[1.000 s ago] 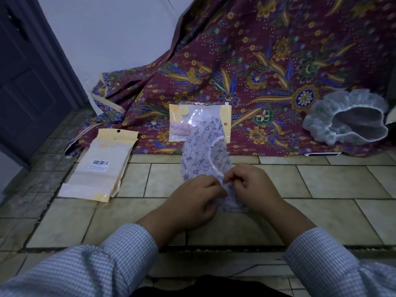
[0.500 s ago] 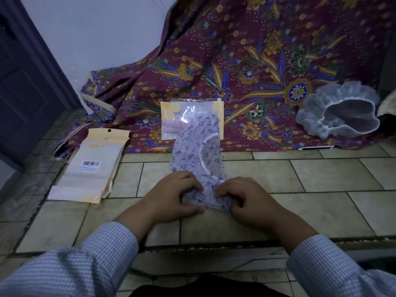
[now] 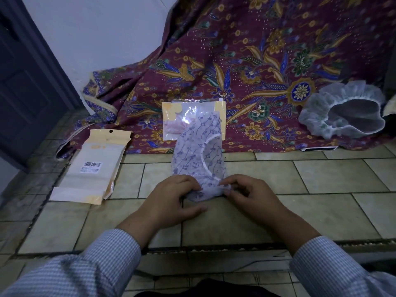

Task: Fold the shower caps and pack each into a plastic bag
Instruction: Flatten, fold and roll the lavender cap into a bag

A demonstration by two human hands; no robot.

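**Both hands pinch the near end of the patterned cap**

The purple-patterned shower cap [image 3: 199, 155] lies in a long strip on the tiled floor [image 3: 321, 179] at the centre of the frame, its far end overlapping a sealed plastic bag [image 3: 171, 116] with a pink cap inside. The left hand [image 3: 171, 200] and the right hand [image 3: 250, 196] both pinch the cap's bunched near end, fingers curled onto the fabric. At the left of the frame lies an empty plastic bag [image 3: 94, 168], barcode label up. At the right, a white frilly shower cap [image 3: 342, 112] rests open on the floral cloth [image 3: 257, 61] draped across the upper frame.
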